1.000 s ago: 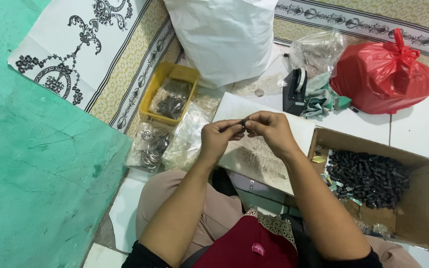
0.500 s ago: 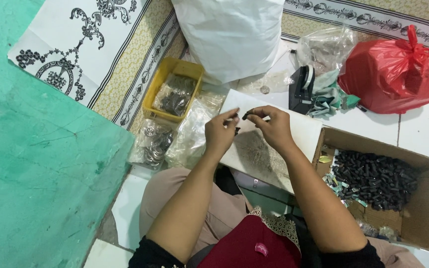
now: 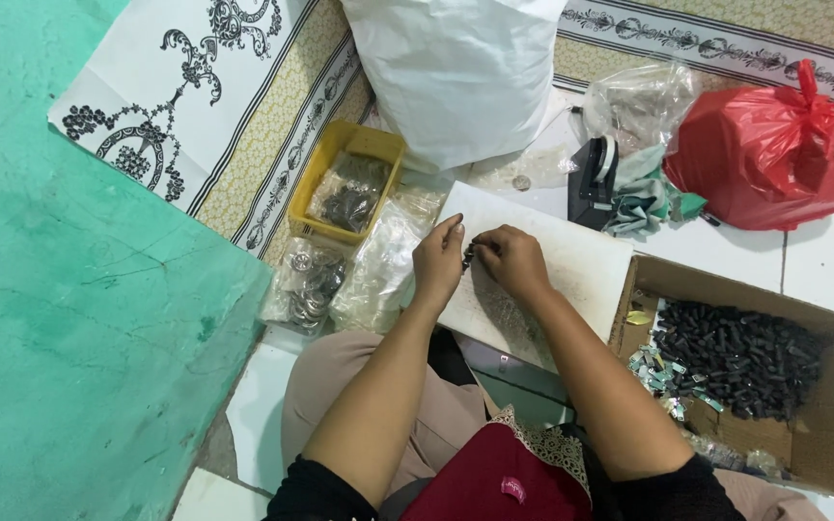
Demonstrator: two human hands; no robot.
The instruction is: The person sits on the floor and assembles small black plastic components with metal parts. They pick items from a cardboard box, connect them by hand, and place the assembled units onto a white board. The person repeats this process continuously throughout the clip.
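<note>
your grip: left hand (image 3: 438, 259) and right hand (image 3: 514, 259) pinch one small dark part (image 3: 470, 255) together over the white board (image 3: 581, 260). right of the board, the cardboard box (image 3: 822, 434) holds many dark pieces; how much remains is unclear.

Our hands meet over the white board

Our left hand (image 3: 439, 260) and right hand (image 3: 514, 260) pinch one small dark part (image 3: 469, 255) between fingertips above the white board (image 3: 581, 265).

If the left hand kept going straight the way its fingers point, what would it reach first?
Probably the white board just beyond the fingertips of the left hand, then the big white sack; height above the board is unclear.
</note>
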